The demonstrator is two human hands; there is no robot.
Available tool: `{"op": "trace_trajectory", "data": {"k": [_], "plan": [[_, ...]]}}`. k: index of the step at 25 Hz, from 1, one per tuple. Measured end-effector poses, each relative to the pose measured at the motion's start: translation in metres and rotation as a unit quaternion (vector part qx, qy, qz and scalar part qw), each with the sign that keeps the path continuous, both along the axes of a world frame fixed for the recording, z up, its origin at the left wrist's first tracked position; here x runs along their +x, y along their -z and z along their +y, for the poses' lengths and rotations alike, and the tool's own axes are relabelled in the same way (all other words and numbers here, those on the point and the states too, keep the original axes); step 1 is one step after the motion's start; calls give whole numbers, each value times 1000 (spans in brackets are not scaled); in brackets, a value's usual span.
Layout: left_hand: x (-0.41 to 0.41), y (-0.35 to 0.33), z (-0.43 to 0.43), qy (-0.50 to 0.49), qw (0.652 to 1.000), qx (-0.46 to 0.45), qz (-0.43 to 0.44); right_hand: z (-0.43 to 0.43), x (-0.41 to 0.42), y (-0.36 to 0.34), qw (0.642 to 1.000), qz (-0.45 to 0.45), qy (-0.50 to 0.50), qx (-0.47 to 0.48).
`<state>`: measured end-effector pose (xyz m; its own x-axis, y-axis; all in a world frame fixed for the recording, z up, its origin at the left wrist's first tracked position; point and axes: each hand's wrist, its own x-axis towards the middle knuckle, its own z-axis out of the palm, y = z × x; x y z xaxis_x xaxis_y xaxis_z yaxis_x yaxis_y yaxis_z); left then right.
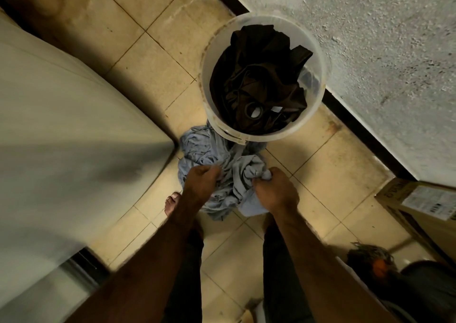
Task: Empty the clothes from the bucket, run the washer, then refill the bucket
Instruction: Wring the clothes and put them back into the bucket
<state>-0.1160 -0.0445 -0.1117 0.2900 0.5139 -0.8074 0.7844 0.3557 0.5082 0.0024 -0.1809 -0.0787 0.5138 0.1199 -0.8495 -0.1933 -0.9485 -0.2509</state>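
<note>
Both my left hand (201, 178) and right hand (274, 187) clutch the crumpled pale-blue cloth (217, 159). Just beyond them, the round translucent plastic bucket (206, 75) holds dark clothes (256, 75); emptying looks barely begun.

The bucket (204, 80) stands close against the wall (370, 51), so its far and right sides are shut off. Its mouth is open from above, though dark clothes (259, 80) fill most of it. A big white appliance (61, 125) walls in the left, its corner near the blue cloth (204, 149) bunched just in front of the bucket. The left hand (201, 180) and right hand (276, 189) grip that cloth. Bare floor (153, 63) lies open between appliance and bucket, and right of the cloth up to a cardboard box (419, 199).
</note>
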Motion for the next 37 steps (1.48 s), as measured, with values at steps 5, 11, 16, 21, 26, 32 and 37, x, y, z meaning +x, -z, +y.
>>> {"op": "trace_trajectory", "data": {"k": [5, 11, 16, 21, 26, 32, 37], "plan": [[16, -6, 13, -204, 968, -146, -24, 31, 14, 5, 998, 5, 17, 57], [14, -20, 37, -62, 978, -163, 113, 42, 18, 14, 993, 21, -5, 118], [28, -36, 44, -294, 951, -97, 17, 55, 13, 17, 965, 154, 151, 148], [27, -34, 35, -270, 921, -273, -71, 62, -5, 36, 926, 205, 136, 288], [23, -26, 33, -52, 992, -108, 48, 59, -17, 54, 925, 190, 95, 314], [22, -24, 36, -9, 995, -11, -101, 70, 3, 13, 929, 157, 16, 334], [48, -62, 50, -216, 845, -346, -346, 75, 47, -28, 891, 197, 208, 353]]}}
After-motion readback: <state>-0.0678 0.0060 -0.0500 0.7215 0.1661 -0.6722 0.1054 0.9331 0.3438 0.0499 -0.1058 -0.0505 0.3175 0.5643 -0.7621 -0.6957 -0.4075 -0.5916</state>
